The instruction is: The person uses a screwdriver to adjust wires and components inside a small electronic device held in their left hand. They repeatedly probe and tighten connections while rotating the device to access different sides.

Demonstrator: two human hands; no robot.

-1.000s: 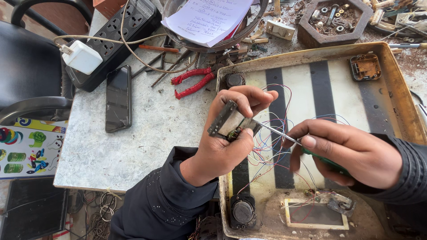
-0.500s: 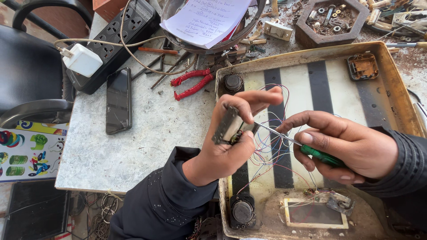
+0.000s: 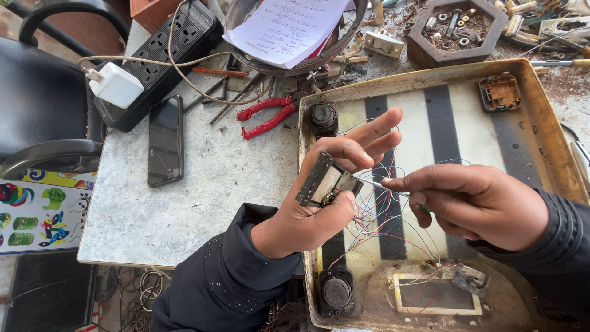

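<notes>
Cluttered marble worktop (image 3: pixel 184 203) carries an opened striped casing (image 3: pixel 541 129); above it the left hand (image 3: pixel 319 209) closes thumb and fingers round a small metal component (image 3: pixel 324 181); the right hand (image 3: pixel 479 206) pinches a screwdriver (image 3: pixel 384 186), tip touching the component; thin coloured wires (image 3: pixel 381 227) trail below; red pliers (image 3: pixel 267 115), a phone (image 3: pixel 166 140) and a power strip (image 3: pixel 166 58) lie leftward.

Small metal module (image 3: pixel 324 180) tilted; thin screwdriver (image 3: pixel 376 186) touching it.

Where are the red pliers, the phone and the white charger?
red pliers (image 3: pixel 265 117), head view, on the handles.
phone (image 3: pixel 166 140), head view, middle of its dark screen.
white charger (image 3: pixel 117 85), head view, on its body.
</notes>
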